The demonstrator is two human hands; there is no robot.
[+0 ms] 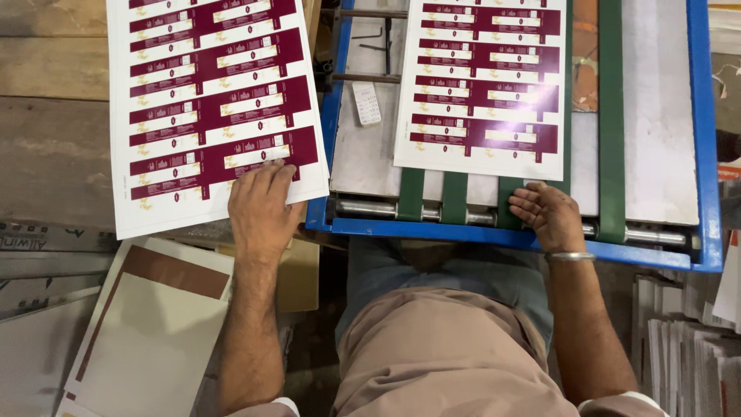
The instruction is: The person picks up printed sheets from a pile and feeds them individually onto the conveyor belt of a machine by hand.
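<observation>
My left hand (261, 207) lies flat, fingers together, on the near right corner of a stack of white sheets printed with maroon carton shapes (208, 100) on a wooden bench. My right hand (546, 215) rests palm up, fingers loosely curled, at the near end of a blue-framed feed table (509, 235), on a green belt (509, 202). It holds nothing. Just beyond its fingers lies a single printed sheet (482, 81) on the belts, apart from the hand. A metal bangle (570, 256) circles my right wrist.
Steel rollers (370, 208) run across the table's near edge. More green belts (610, 116) run lengthwise. A small paper note (367, 103) lies on the metal bed. Cream and brown boards (147, 332) lie at lower left; paper stacks (687, 347) stand at lower right.
</observation>
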